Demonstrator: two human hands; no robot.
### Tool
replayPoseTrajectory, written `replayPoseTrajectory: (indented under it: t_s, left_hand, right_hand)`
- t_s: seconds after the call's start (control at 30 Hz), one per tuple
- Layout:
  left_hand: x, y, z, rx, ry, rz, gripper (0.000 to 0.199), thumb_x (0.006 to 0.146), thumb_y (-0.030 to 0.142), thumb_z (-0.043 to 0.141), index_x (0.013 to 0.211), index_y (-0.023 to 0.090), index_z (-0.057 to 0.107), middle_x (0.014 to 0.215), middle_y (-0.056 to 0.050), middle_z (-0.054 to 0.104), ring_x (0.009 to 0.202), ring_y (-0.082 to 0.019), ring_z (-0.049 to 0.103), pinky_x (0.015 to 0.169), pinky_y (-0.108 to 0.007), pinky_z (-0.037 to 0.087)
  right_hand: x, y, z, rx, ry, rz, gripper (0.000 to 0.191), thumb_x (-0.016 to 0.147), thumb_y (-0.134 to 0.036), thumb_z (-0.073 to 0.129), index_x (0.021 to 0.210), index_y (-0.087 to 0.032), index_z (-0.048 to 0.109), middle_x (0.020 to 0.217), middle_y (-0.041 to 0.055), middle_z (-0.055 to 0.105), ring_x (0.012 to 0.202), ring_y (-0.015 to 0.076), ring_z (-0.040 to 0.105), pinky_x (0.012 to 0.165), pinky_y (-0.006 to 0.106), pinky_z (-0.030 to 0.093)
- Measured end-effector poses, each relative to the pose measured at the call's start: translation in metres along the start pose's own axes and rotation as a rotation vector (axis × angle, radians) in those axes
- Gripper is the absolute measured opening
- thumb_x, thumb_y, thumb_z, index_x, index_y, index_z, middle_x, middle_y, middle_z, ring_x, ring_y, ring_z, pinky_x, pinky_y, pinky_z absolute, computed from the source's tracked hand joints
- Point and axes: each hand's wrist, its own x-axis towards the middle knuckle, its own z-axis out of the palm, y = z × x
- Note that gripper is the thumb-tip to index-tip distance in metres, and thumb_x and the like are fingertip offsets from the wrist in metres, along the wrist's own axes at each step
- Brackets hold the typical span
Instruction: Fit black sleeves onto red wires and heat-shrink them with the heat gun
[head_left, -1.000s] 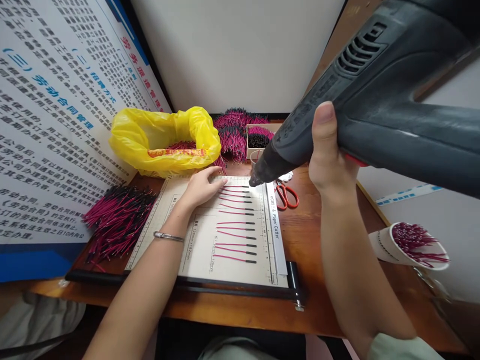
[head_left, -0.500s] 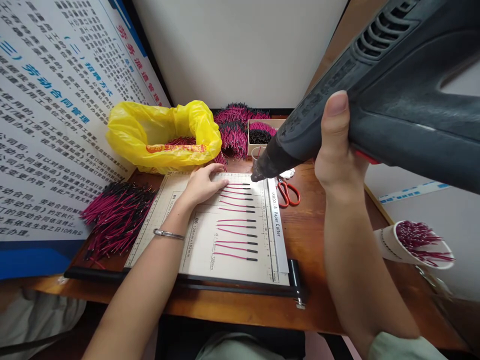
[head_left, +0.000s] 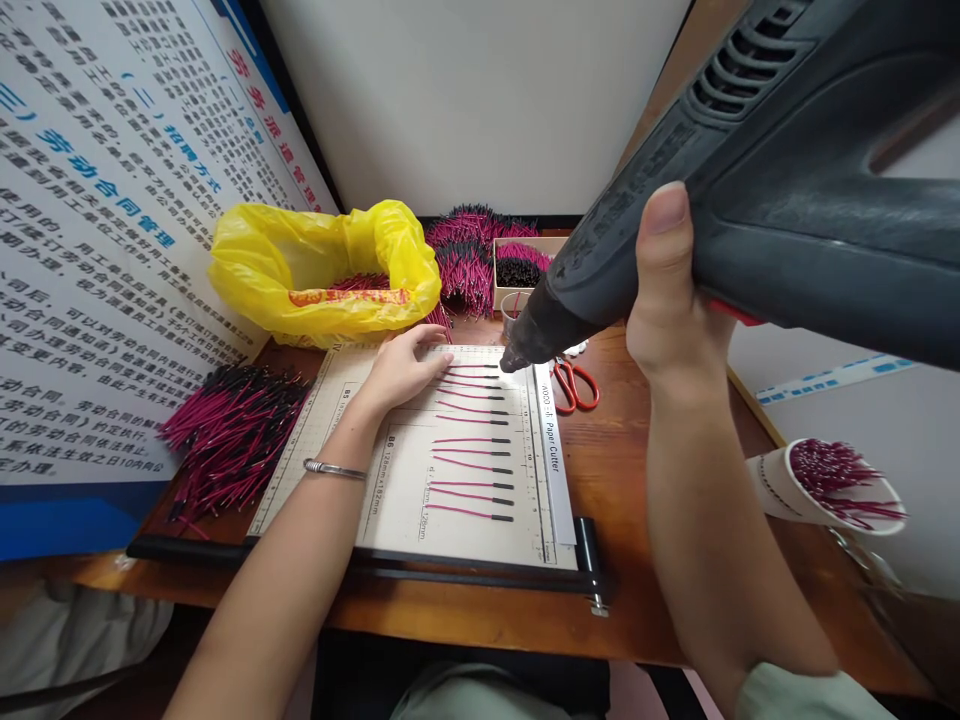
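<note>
My right hand [head_left: 671, 310] is wrapped round a dark heat gun [head_left: 675, 200], thumb up along its side. The nozzle points down at the far end of a row of wires on a cream paper cutter board [head_left: 405, 450]. These magenta wires [head_left: 461, 486] lie roughly parallel, each with a black sleeve on its right end. My left hand [head_left: 405, 370] rests on the board's far part, fingers stretched out and thumb apart. Its thumb tip is at the left end of the farthest wire [head_left: 472, 367]; whether it presses that wire, I cannot tell.
A yellow plastic bag [head_left: 322, 315] holding wires stands behind the board. Wire piles lie on the left [head_left: 232, 430] and at the back [head_left: 465, 270], beside a small box [head_left: 531, 297]. Orange-handled scissors [head_left: 577, 390] and a paper cup of wires [head_left: 780, 485] are on the right.
The heat gun's nozzle has dipped slightly and shifted a little left, closer to the farthest wires. My left hand stays in nearly the same place, and the wires have not visibly moved.
</note>
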Motion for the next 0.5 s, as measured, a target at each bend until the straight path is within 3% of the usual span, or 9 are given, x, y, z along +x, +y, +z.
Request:
replayPoseTrajectory:
  t_s: [0.1, 0.17, 0.3, 0.37, 0.5]
  left_hand:
    - [-0.003, 0.0, -0.001, 0.011, 0.091, 0.011, 0.038, 0.085, 0.04, 0.058, 0.113, 0.016, 0.067, 0.116, -0.009, 0.075, 0.108, -0.023, 0.068, 0.099, -0.034, 0.051]
    - [-0.005, 0.0, -0.004, 0.046, 0.161, 0.011, 0.031, 0.087, 0.041, 0.052, 0.096, 0.017, 0.068, 0.102, -0.008, 0.076, 0.097, -0.022, 0.068, 0.092, -0.034, 0.052]
    - [-0.009, 0.0, -0.012, 0.138, 0.236, 0.007, 0.03, 0.083, 0.042, 0.052, 0.062, 0.021, 0.051, 0.068, -0.003, 0.064, 0.071, -0.019, 0.059, 0.076, -0.033, 0.048]
    - [-0.012, 0.001, -0.015, 0.166, 0.23, 0.023, 0.03, 0.08, 0.043, 0.056, 0.061, 0.022, 0.048, 0.066, -0.003, 0.062, 0.07, -0.019, 0.056, 0.073, -0.033, 0.046]
    - [-0.015, 0.006, -0.018, 0.188, 0.143, 0.079, 0.024, 0.082, 0.043, 0.055, 0.077, 0.021, 0.061, 0.08, -0.004, 0.069, 0.08, -0.021, 0.06, 0.076, -0.033, 0.045]
  right_hand:
    - [0.0, -0.002, 0.001, 0.028, 0.053, 0.031, 0.094, 0.067, -0.095, 0.047, 0.129, -0.026, 0.063, 0.144, -0.0007, 0.055, 0.154, 0.025, 0.029, 0.134, 0.048, 0.004]
    - [0.001, -0.002, 0.001, 0.018, 0.061, 0.036, 0.085, 0.068, -0.094, 0.049, 0.124, -0.032, 0.065, 0.142, -0.0052, 0.056, 0.156, 0.0239, 0.026, 0.134, 0.047, 0.004]
    - [0.005, 0.001, 0.001, 0.11, 0.048, -0.03, 0.083, 0.066, -0.094, 0.053, 0.118, -0.03, 0.068, 0.141, -0.0066, 0.057, 0.153, 0.0247, 0.031, 0.134, 0.045, 0.01]
    - [0.007, 0.003, 0.001, 0.181, 0.087, -0.052, 0.083, 0.065, -0.092, 0.056, 0.117, -0.028, 0.068, 0.142, -0.006, 0.056, 0.154, 0.0242, 0.029, 0.134, 0.044, 0.015]
    - [0.008, 0.006, -0.001, 0.182, 0.098, -0.061, 0.078, 0.066, -0.089, 0.059, 0.117, -0.03, 0.068, 0.135, -0.0055, 0.06, 0.152, 0.0235, 0.034, 0.134, 0.045, 0.014]
